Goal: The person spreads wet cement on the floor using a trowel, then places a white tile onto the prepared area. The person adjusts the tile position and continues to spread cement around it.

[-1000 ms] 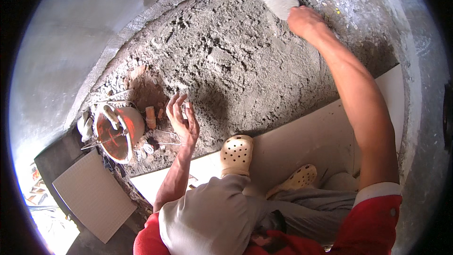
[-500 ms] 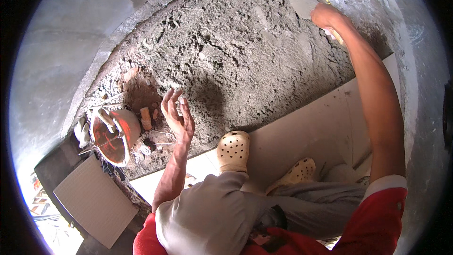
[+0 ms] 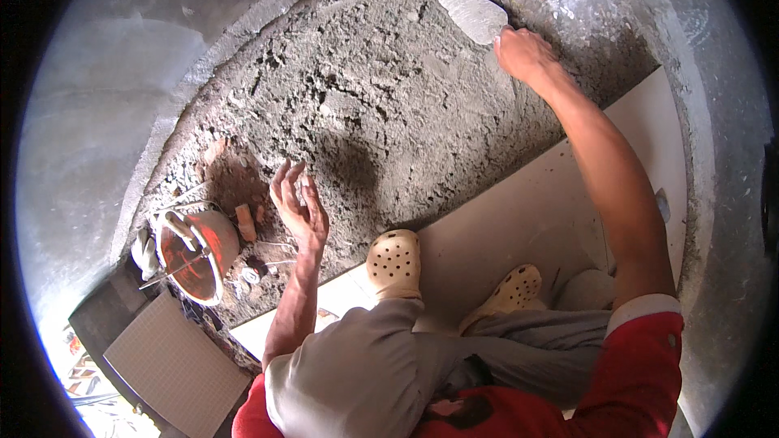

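Red bucket [image 3: 197, 255] sits at the left edge of the mortar bed [image 3: 381, 105], w/ a square tile [image 3: 174, 365] just below it. Left hand [image 3: 299, 209] hovers over the bed's near-left part, fingers spread, holding nothing. Right hand [image 3: 523, 53] is closed round the handle of a trowel [image 3: 473, 15], blade flat on the bed's far-right side; white tiles [image 3: 519, 219] run along the bed's near edge.

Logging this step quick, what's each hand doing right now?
Left hand: open, fingers spread, holding nothing, above the mortar bed.
Right hand: closed on the trowel.
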The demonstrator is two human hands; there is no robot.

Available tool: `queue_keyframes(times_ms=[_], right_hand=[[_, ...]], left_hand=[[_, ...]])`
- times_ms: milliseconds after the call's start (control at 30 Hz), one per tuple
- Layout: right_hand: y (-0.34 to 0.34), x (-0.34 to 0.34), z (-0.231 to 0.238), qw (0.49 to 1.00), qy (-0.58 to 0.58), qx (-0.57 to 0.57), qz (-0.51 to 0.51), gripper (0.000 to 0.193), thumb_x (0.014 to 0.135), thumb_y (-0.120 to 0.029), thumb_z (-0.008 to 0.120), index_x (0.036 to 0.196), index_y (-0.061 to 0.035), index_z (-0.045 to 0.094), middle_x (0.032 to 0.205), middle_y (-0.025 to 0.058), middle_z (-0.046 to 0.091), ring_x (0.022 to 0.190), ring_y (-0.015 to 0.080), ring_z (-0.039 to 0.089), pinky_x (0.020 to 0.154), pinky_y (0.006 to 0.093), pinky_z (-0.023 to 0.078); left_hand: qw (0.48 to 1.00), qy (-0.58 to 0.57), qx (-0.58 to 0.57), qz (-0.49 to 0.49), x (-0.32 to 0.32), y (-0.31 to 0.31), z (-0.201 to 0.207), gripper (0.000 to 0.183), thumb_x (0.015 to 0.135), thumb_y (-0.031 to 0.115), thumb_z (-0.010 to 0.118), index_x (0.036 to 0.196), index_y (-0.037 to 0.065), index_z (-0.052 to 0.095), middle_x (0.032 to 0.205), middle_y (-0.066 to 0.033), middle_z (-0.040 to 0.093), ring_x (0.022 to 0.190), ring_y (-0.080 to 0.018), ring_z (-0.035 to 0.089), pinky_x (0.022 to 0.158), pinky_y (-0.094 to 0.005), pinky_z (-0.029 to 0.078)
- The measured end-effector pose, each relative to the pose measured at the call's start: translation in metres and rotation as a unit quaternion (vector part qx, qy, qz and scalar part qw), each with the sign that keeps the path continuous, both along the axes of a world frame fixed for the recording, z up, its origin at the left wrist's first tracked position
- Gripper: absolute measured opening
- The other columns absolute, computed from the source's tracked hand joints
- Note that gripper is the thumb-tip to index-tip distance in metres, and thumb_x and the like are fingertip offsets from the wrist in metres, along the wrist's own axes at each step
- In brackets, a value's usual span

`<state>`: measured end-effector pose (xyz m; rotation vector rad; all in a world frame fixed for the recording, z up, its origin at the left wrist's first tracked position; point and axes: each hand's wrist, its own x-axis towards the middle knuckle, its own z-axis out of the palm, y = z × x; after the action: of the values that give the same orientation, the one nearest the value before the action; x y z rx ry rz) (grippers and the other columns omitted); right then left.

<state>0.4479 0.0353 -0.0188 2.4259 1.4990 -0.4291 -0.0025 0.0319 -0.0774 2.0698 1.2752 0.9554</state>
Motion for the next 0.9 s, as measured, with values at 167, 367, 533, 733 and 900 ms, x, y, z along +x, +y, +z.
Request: queue_keyframes(times_ms=[167,367,533,733,900], right_hand=[[0.008,0.024,0.033,0.895,0.359,0.006,-0.264,0.029,0.106,-0.026,0.045,0.107,-0.0005,0.059,0.075,0.0047,0.059,0.06,0.0153,0.057,0.047,0.0313,0.051],[0.003,0.046,0.004,0.524,0.668,0.162,-0.503,0.032,0.108,-0.032,0.045,0.088,-0.0079,0.052,0.064,-0.0041,0.049,0.048,0.0048,0.045,0.039,0.0217,0.042],[0.059,0.051,-0.025,0.529,0.711,0.158,-0.435,0.032,0.108,-0.03,0.043,0.085,-0.0099,0.051,0.063,-0.0057,0.046,0.047,0.0055,0.041,0.041,0.0221,0.039],[0.097,0.089,-0.015,0.841,0.49,0.033,-0.226,0.027,0.108,-0.031,0.048,0.107,-0.007,0.059,0.072,0.0008,0.052,0.051,0.0073,0.045,0.037,0.0257,0.039],[0.082,0.143,0.018,0.993,0.117,-0.007,0.005,0.042,0.089,-0.035,0.06,0.11,-0.0002,0.074,0.111,0.0227,0.073,0.102,0.0342,0.069,0.089,0.0481,0.052]], left_hand=[[0.999,0.043,0.021,-0.007,-0.009,-0.005,0.005,0.032,0.108,0.023,0.048,0.132,0.002,0.052,0.138,-0.0181,0.045,0.115,-0.0253,0.063,0.083,-0.0297,0.056],[0.996,0.058,-0.029,0.053,-0.009,-0.005,0.006,0.03,0.106,0.025,0.051,0.125,0.005,0.062,0.133,-0.0171,0.056,0.119,-0.0282,0.056,0.099,-0.043,0.047],[0.997,0.06,-0.019,0.046,-0.009,0.001,0.009,0.032,0.106,0.026,0.051,0.124,0.001,0.061,0.134,-0.0169,0.054,0.115,-0.0267,0.061,0.095,-0.0393,0.05],[0.997,0.071,0.02,0.009,-0.018,0.011,0.007,0.03,0.106,0.02,0.053,0.129,0.001,0.056,0.136,-0.0169,0.051,0.114,-0.0255,0.064,0.093,-0.0392,0.051],[0.999,0.034,-0.035,0.017,-0.014,0.006,0.005,0.033,0.107,0.025,0.052,0.128,0.0,0.059,0.135,-0.0166,0.052,0.118,-0.0257,0.059,0.093,-0.0355,0.051]])
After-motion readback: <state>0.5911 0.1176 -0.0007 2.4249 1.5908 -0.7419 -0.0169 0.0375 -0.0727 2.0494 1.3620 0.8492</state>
